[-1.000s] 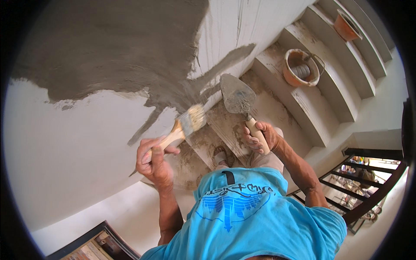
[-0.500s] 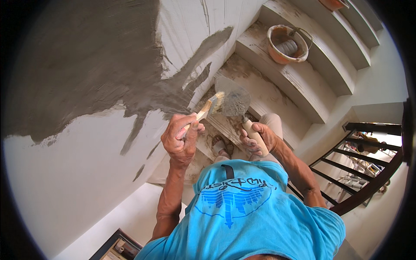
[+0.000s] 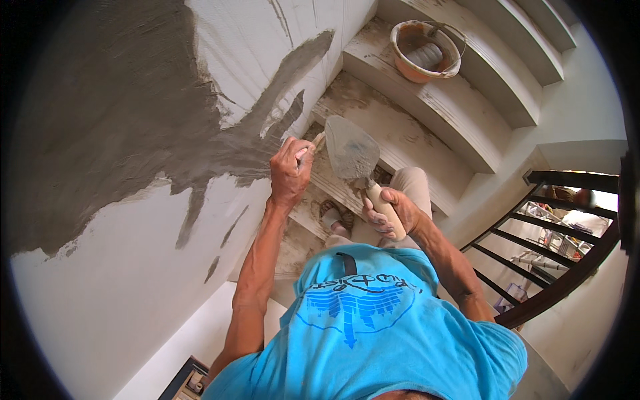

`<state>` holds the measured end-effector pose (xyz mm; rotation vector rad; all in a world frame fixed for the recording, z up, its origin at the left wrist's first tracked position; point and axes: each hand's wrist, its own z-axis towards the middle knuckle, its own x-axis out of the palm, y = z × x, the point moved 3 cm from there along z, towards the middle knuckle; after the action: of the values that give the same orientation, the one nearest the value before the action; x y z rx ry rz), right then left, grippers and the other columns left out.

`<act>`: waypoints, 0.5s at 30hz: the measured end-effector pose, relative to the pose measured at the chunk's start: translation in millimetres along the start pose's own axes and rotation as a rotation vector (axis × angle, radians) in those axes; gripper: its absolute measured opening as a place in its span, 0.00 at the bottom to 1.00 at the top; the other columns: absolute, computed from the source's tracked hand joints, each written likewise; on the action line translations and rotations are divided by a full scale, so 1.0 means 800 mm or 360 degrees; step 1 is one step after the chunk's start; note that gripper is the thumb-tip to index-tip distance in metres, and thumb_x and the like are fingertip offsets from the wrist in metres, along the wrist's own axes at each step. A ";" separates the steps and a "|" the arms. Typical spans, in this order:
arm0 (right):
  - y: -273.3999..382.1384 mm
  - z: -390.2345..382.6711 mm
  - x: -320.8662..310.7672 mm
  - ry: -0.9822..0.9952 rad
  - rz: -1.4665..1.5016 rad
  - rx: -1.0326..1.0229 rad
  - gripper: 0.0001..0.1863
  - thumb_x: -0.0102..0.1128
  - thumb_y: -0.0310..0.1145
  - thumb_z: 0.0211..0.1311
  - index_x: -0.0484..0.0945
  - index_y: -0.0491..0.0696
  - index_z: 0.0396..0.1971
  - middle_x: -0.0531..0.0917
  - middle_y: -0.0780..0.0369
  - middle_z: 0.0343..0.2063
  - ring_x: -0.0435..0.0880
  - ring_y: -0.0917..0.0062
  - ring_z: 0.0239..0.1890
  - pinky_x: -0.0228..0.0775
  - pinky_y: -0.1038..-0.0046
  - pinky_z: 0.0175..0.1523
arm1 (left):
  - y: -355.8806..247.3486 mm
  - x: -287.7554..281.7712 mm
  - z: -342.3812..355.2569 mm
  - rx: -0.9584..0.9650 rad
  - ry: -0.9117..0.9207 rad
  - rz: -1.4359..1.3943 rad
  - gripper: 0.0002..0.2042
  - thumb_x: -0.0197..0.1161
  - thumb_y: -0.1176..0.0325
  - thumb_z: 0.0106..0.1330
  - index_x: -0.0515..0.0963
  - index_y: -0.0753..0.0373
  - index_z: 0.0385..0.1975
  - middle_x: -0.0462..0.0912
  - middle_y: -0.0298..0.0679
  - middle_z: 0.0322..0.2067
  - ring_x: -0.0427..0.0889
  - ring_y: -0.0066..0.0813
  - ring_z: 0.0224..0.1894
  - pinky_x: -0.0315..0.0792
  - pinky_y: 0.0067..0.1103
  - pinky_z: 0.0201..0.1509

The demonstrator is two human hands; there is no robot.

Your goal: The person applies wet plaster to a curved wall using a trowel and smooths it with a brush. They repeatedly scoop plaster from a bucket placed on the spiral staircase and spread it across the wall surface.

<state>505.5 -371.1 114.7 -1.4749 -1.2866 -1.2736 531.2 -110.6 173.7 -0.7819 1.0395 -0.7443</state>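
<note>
In my left hand (image 3: pixel 291 172) is a paintbrush (image 3: pixel 317 143) with a pale handle, mostly hidden behind my fingers and the trowel, near the grey-plastered part of the wall (image 3: pixel 120 147). My right hand (image 3: pixel 392 208) is closed round the wooden handle of a trowel (image 3: pixel 351 145), whose flat blade carries wet grey mortar. The blade is just right of the brush, above dusty steps. Lower on the wall, a white unplastered area (image 3: pixel 113 293) has a few grey streaks near its right side.
Curved concrete stairs (image 3: pixel 453 137) rise toward the upper right, with an orange bucket (image 3: pixel 419 68) holding a grey cylindrical object on one step. A dark railing (image 3: pixel 563 287) curves at the right, with clutter beyond it. My sandalled foot (image 3: pixel 333 220) stands below my hands.
My left hand with the brush has risen and moved right, turning so the brush is now mostly hidden. The trowel has shifted slightly left. The view has swung, bringing more plastered wall in.
</note>
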 end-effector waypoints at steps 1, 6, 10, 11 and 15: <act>0.006 0.003 0.009 -0.0005 -0.0047 -0.0038 0.23 0.59 0.53 0.66 0.73 0.45 0.43 0.73 0.61 0.23 0.73 0.74 0.16 0.68 0.70 0.13 | 0.023 0.010 -0.006 0.0005 0.0054 0.0150 0.03 0.62 0.77 0.67 0.79 0.67 0.38 0.79 0.43 0.31 0.81 0.39 0.30 0.74 0.30 0.33; 0.023 -0.002 -0.013 0.0004 0.0066 -0.0207 0.23 0.59 0.51 0.66 0.72 0.44 0.44 0.74 0.60 0.24 0.74 0.74 0.17 0.70 0.70 0.14 | 0.065 0.002 -0.013 -0.0093 -0.0288 0.0436 0.04 0.61 0.77 0.66 0.81 0.67 0.37 0.81 0.42 0.31 0.81 0.37 0.30 0.74 0.29 0.34; 0.027 -0.008 -0.030 -0.0075 0.0035 -0.0347 0.24 0.60 0.52 0.65 0.72 0.45 0.46 0.75 0.60 0.25 0.75 0.74 0.17 0.72 0.69 0.15 | 0.081 -0.014 -0.014 -0.0776 -0.0523 -0.0426 0.09 0.67 0.68 0.68 0.80 0.70 0.37 0.82 0.38 0.33 0.82 0.20 0.28 0.79 0.19 0.30; 0.027 -0.010 -0.034 -0.0125 0.0002 -0.0377 0.24 0.61 0.51 0.65 0.72 0.45 0.46 0.75 0.60 0.26 0.76 0.74 0.18 0.73 0.69 0.16 | 0.081 -0.017 -0.014 -0.0827 -0.0598 -0.0606 0.10 0.67 0.68 0.68 0.79 0.71 0.39 0.82 0.39 0.32 0.82 0.21 0.28 0.80 0.19 0.31; 0.062 -0.031 -0.035 -0.0451 -0.0294 -0.0665 0.26 0.65 0.51 0.61 0.71 0.45 0.48 0.75 0.61 0.27 0.77 0.77 0.19 0.77 0.70 0.18 | 0.083 0.003 -0.002 -0.1200 -0.0554 -0.1317 0.16 0.65 0.69 0.70 0.75 0.75 0.49 0.83 0.42 0.31 0.84 0.25 0.28 0.85 0.22 0.35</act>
<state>550.5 -408.9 94.7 -1.9196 -1.4230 -1.5663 541.0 -78.5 116.4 -1.9882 0.6365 -0.8518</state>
